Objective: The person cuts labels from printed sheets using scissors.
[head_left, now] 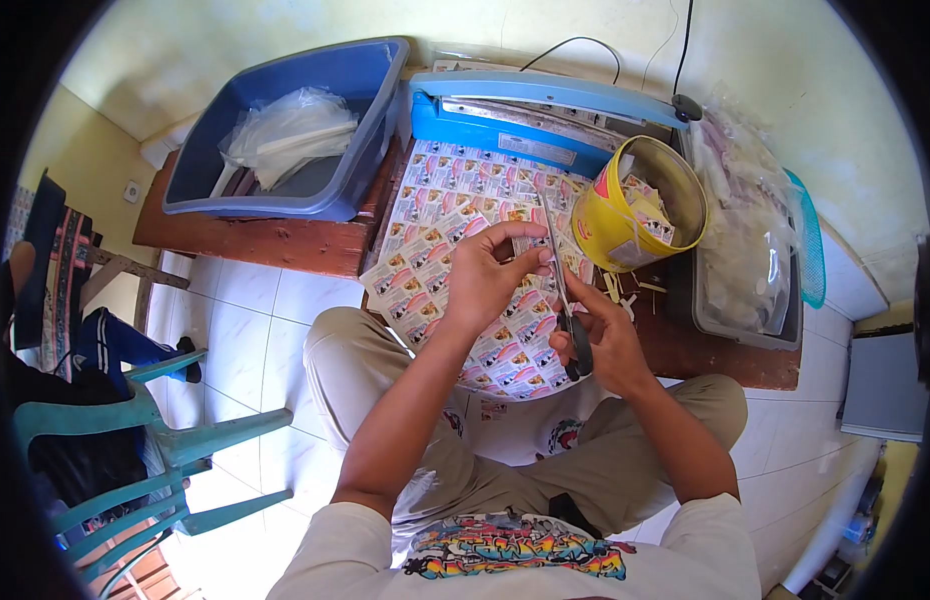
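Observation:
My right hand (607,338) is closed round the black handles of a pair of scissors (559,262), whose long blades point away from me. In my left hand (492,272), thumb and fingers pinch a small printed label (530,243) right beside the blades. Whether the blades touch the label I cannot tell. Beneath both hands lie large sheets of printed labels (415,292), with repeated small pictures and text, spread over the low table and hanging toward my lap. Just right of the blades stands a yellow tub (603,222) with cut labels (649,212) inside.
A blue impulse sealer (515,140) stands behind the sheets. On the left is a blue bin (255,205) with clear plastic bags (295,135); on the right, a grey bin (750,325) holds more bags. Paper strips (625,298) lie by the tub. A green chair (170,440) is at left.

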`<state>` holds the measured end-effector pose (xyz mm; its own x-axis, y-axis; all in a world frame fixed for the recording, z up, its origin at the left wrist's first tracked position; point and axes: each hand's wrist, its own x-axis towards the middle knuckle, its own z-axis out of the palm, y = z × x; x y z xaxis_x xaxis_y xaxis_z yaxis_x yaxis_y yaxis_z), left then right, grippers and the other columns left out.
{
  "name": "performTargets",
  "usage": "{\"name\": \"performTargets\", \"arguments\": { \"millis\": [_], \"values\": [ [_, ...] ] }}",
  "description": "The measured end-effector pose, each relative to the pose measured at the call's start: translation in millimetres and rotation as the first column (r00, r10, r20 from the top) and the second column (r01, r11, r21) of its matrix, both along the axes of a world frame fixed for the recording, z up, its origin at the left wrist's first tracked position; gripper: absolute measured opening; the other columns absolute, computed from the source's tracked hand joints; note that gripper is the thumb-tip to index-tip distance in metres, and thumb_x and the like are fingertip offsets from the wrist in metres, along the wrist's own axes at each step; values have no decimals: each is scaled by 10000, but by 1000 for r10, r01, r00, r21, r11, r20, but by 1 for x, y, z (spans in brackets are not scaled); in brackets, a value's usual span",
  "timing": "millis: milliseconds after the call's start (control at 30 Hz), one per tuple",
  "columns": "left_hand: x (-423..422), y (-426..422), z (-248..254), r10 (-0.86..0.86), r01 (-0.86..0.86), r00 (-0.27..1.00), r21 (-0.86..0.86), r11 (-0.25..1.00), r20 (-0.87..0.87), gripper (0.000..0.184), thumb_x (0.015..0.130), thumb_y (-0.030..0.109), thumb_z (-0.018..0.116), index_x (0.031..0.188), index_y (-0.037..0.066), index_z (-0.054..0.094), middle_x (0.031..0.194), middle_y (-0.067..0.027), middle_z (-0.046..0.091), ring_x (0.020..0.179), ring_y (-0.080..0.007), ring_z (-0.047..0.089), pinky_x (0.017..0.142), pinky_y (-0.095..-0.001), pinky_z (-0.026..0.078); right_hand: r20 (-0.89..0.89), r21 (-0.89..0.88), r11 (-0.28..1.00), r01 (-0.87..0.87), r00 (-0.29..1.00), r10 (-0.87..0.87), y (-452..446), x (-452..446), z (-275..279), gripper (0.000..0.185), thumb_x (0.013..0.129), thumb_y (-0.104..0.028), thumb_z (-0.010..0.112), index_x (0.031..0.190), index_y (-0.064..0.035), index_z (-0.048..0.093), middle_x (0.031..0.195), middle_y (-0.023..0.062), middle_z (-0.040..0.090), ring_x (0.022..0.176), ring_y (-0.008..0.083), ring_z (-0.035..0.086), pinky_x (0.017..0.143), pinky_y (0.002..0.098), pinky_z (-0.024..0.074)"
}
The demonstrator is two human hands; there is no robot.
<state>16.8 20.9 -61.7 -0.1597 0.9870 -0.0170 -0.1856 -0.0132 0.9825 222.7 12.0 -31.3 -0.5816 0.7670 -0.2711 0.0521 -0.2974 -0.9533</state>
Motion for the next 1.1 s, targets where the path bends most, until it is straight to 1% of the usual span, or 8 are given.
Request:
{"name": "performTargets", "arguments": {
  "millis": [67, 100, 167, 367, 500, 767, 967, 1100],
  "values": [
    [0, 1, -3, 2, -2, 1000, -2, 1000, -8, 266, 915, -43, 743, 1175, -66, 690, 1001, -108, 732, 879, -148, 721, 808, -290, 634, -11, 2, 1000, 2, 1000, -2, -1, 0, 0, 914, 834, -33, 852, 1608, -102, 372, 1351, 63, 534, 1010, 123, 623, 794, 255, 584],
    [-1, 1, -2, 4, -4, 1000, -5, 1000, -15, 264, 916, -42, 742, 1175, -66, 690, 1001, -110, 732, 880, -150, 723, 808, -290, 633, -11, 2, 1000, 2, 1000, -2, -1, 0, 0, 914, 834, -33, 852, 1608, -102, 372, 1351, 63, 534, 1010, 123, 623, 794, 255, 584],
    [0, 0, 0, 0, 0, 1000, 3, 1000, 6, 264, 917, -41, 742, 1175, -65, 691, 1003, -110, 732, 878, -148, 722, 810, -289, 633, -19, -7, 1000, -5, 1000, 5, -1, 0, 0, 915, 832, -44, 857, 1608, -113, 377, 1347, 62, 532, 991, 115, 621, 735, 239, 579],
    [1, -1, 0, -7, 7, 1000, -1, 1000, 19, 264, 919, -32, 745, 1177, -56, 694, 1006, -107, 734, 868, -146, 722, 809, -286, 628, -10, -16, 1000, -3, 1000, 3, 0, 0, 2, 889, 847, -41, 844, 1606, -130, 389, 1316, 60, 533, 977, 116, 621, 687, 239, 580],
    [2, -2, 4, -16, 16, 1000, -5, 1000, 19, 268, 919, -23, 750, 1181, -47, 699, 994, -101, 737, 858, -140, 723, 799, -275, 615, -9, 10, 1000, 11, 1000, -10, 0, -1, 3, 886, 849, -39, 842, 1605, -130, 389, 1292, 56, 530, 978, 118, 621, 677, 232, 575],
    [1, -3, 7, -27, 27, 1000, -9, 1000, 4, 276, 920, -15, 754, 1189, -41, 702, 986, -96, 740, 856, -136, 726, 790, -269, 609, -15, -32, 999, 4, 1000, -5, -1, 0, 2, 885, 853, -26, 835, 1608, -131, 385, 1229, 56, 555, 925, 107, 630, 660, 227, 555],
    [2, -2, 2, -28, 28, 1000, -15, 1000, 4, 276, 920, -13, 755, 1190, -34, 707, 975, -89, 740, 853, -131, 725, 777, -261, 601, -26, 6, 1000, 10, 1000, -9, -1, -1, 3, 882, 864, -18, 823, 1614, -126, 371, 1232, 68, 559, 893, 100, 626, 656, 234, 547],
    [1, -3, 5, -36, 35, 999, -26, 999, -12, 273, 917, -17, 756, 1185, -31, 710, 973, -88, 741, 850, -131, 724, 783, -259, 595, -15, -6, 1000, 22, 1000, -23, -3, -1, 2, 878, 867, -23, 822, 1614, -116, 369, 1240, 60, 570, 875, 93, 622, 652, 230, 540]
  ]
}}
